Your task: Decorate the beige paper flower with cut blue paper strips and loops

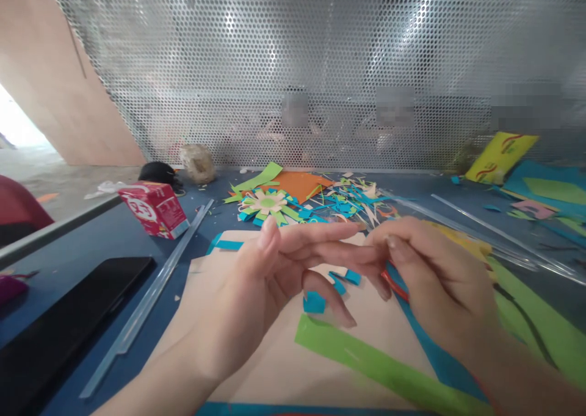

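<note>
My left hand (270, 276) hangs over a sheet of pale paper (256, 355) with its fingers stretched out to the right. At its fingertips my right hand (434, 276) is closed, thumb and index finger pinched together. Whatever is in that pinch, if anything, is hidden. Below the hands a green paper strip (357, 355) lies across the pale sheet, beside small blue paper pieces (314, 302). An orange-red curved edge (397, 286) shows under my right hand, mostly covered. Beyond the fingers lies a layered paper flower (268, 202) in green, cream and blue.
Paper scraps (352, 199) and an orange sheet (300, 185) lie at the back, before a perforated metal panel (320, 50). Leftward are a red box (154, 210), a clear glue stick (151, 294) and a black phone (73, 324). A yellow packet (501, 157) stands at back right.
</note>
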Demonstrator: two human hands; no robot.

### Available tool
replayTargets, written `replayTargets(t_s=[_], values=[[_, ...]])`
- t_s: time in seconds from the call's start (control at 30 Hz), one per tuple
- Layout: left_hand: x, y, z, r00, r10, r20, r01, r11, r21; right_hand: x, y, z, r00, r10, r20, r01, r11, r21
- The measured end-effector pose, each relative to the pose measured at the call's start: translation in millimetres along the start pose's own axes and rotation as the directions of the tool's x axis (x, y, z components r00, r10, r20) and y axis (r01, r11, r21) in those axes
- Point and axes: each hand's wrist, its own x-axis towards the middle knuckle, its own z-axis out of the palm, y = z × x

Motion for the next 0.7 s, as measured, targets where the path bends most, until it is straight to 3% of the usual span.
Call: replayTargets(t_s=[0.27,0.43,0.57,0.7], values=[[0.6,1.4,0.0,1.0,-0.014,0.008,0.014,1.0,0.006,0.7,-0.8,-0.6,0.994,-0.017,0.106,0.01,0.998,0.069],[-0.5,1.4,-1.5,1.0,0.004,0.008,-0.004,1.0,-0.006,0.0,1.5,0.0,0.995,-0.076,0.062,0.065,0.984,0.168],[-0.8,1.3,-7.4,0.998,0.063,-0.013,-0.062,0.998,0.027,0.2,4.1,4.2,0.997,0.072,0.027,-0.076,0.982,0.173],[3.7,1.8,-19.3,0.963,0.208,-0.173,-0.162,0.955,0.248,10.0,-1.5,-0.6,0.988,0.125,-0.088,-0.102,0.969,0.226]])
